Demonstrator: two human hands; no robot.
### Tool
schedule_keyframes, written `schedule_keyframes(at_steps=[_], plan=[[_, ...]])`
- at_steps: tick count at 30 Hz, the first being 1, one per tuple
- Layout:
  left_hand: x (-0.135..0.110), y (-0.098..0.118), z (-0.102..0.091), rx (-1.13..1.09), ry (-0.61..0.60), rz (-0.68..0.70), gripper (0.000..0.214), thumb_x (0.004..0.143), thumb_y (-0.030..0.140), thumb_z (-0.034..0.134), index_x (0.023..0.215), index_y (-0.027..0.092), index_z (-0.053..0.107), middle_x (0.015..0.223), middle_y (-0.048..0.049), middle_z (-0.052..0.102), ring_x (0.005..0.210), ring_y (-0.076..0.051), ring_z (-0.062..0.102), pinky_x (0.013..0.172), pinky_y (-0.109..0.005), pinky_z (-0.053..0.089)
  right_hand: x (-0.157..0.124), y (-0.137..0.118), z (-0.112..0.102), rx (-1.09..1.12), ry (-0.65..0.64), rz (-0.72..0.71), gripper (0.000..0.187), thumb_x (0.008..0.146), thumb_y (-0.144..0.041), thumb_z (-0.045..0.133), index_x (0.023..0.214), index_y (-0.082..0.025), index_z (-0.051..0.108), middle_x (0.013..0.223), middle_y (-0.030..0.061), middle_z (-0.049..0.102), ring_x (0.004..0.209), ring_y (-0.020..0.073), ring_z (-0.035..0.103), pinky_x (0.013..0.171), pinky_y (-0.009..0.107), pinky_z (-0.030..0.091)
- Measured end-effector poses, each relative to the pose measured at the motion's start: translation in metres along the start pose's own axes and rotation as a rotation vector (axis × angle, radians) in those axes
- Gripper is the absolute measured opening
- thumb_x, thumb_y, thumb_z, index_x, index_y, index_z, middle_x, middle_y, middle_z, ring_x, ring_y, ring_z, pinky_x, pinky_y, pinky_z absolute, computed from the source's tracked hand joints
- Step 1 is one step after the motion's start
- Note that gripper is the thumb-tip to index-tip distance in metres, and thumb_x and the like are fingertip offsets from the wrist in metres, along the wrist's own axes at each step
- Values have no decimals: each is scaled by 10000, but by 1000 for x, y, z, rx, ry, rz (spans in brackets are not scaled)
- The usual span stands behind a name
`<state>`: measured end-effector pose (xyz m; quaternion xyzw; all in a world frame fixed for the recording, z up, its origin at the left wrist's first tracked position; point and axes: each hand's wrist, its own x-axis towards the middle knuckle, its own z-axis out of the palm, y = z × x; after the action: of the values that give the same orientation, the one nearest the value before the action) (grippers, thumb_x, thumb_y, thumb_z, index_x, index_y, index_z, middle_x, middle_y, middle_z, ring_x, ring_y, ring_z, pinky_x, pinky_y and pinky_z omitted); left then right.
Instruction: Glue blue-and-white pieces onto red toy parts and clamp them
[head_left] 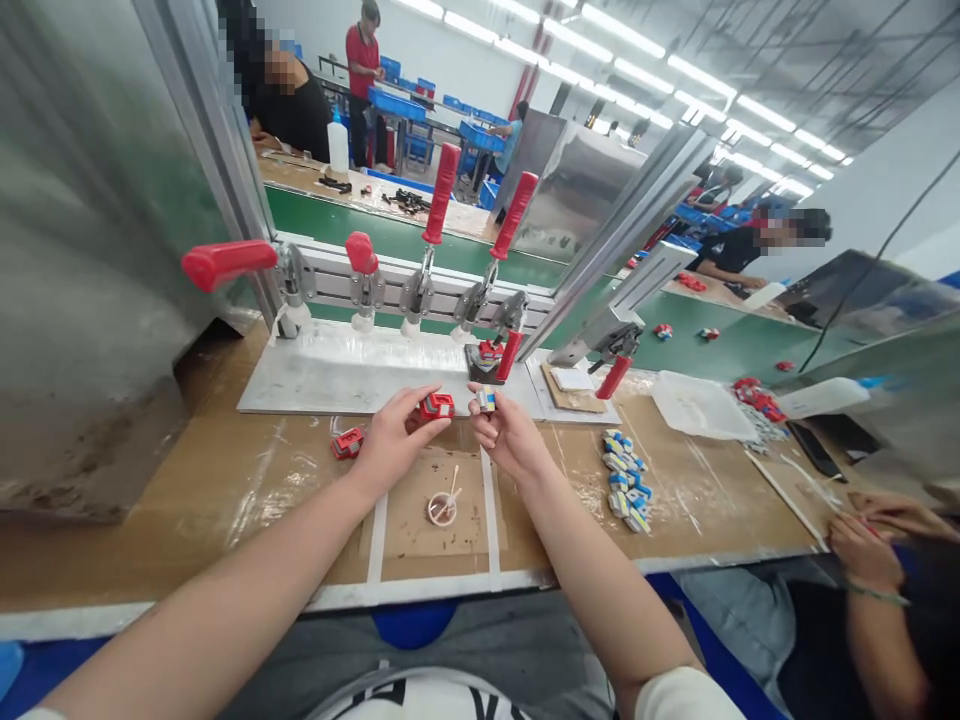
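My left hand [394, 437] pinches a small red plastic part [436, 405] just above the brown bench. My right hand [507, 432] is closed on a small white, blue and yellow part [487, 398], held close beside the red one. Another red part [348, 442] lies on the bench left of my left hand. A small white cup with a stick [442, 507] stands below both hands. A pile of several white and blue parts [627, 480] lies to the right of my right hand.
A metal fixture plate [330, 370] with red-handled toggle clamps [439, 195] stands behind my hands. A white tray [701, 405] sits at the right. A green conveyor [390, 235] runs behind. A co-worker's hands [870, 535] rest at the right edge. Other people work farther back.
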<state>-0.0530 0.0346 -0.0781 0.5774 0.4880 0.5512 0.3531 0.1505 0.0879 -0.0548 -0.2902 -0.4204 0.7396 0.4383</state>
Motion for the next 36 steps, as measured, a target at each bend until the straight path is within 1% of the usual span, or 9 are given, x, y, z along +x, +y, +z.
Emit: schedule_keyframes(at_steps=[2, 4, 7, 10, 15, 21, 28, 33, 36], plan=[[-1, -2, 0, -25, 9, -12, 527, 921, 451, 786, 1408, 280, 683, 1282, -75, 721, 1149, -271, 708, 1050, -442, 579, 1, 8, -3, -135, 53, -128, 440, 949, -562, 726, 1194, -197, 741, 867, 38, 688, 568, 97, 464, 479, 224, 397], [-1, -1, 1, -125, 6, -79, 592, 857, 423, 852, 1395, 264, 664, 1240, -72, 742, 1108, -268, 730, 1015, -434, 608, -2, 13, -7, -340, 128, -284, 441, 1012, -561, 637, 1253, -202, 719, 945, 75, 747, 678, 152, 607, 562, 274, 498], [-2, 2, 3, -256, -38, -166, 519, 756, 354, 926, 1209, 227, 707, 1119, -60, 787, 1062, -276, 757, 990, -422, 635, -11, 15, -13, -724, 172, -485, 431, 1090, -520, 534, 1371, -227, 678, 1142, 101, 793, 983, 228, 742, 868, 389, 620], [-2, 4, 4, -300, -123, -178, 430, 777, 336, 915, 1162, 232, 752, 1163, -62, 799, 1085, -284, 763, 1031, -441, 633, -17, 13, -18, -1021, 77, -624, 428, 1127, -472, 471, 1439, -241, 651, 1290, 109, 778, 1199, 254, 735, 1084, 447, 585], [-2, 1, 4, -216, -153, -121, 466, 842, 384, 886, 1286, 290, 777, 1291, -56, 762, 1143, -292, 747, 1053, -451, 627, -17, 8, -19, -1254, -97, -668, 460, 1151, -429, 408, 1515, -238, 614, 1408, 118, 729, 1307, 252, 703, 1124, 423, 584], [-1, 3, -1, 2, -148, 13, 470, 894, 475, 848, 1323, 298, 778, 1256, -62, 768, 1135, -302, 720, 1087, -483, 578, -17, 7, -17, -1265, -142, -572, 476, 1157, -408, 387, 1557, -237, 580, 1483, 106, 686, 1353, 235, 677, 1158, 399, 560], [-2, 13, -2, 7, -160, 2, 523, 878, 585, 850, 1301, 283, 788, 1313, -85, 751, 1208, -321, 707, 1098, -470, 586, -20, 7, -11, -1024, -110, -459, 442, 1099, -533, 494, 1410, -301, 707, 1410, 78, 730, 1312, 289, 695, 1160, 469, 548], [-3, 9, -1, 23, -149, 6, 551, 870, 585, 857, 1317, 272, 782, 1300, -93, 753, 1195, -318, 709, 1114, -480, 577, -21, 12, -8, -1010, -109, -439, 467, 1099, -499, 486, 1476, -291, 665, 1487, 78, 684, 1382, 286, 651, 1197, 474, 513], [-2, 14, 0, 80, -137, 38, 528, 899, 552, 837, 1342, 272, 765, 1310, -88, 750, 1183, -310, 713, 1102, -474, 578, -21, 12, -5, -951, -84, -452, 498, 1106, -524, 469, 1504, -286, 650, 1499, 90, 673, 1388, 279, 643, 1210, 463, 499]])
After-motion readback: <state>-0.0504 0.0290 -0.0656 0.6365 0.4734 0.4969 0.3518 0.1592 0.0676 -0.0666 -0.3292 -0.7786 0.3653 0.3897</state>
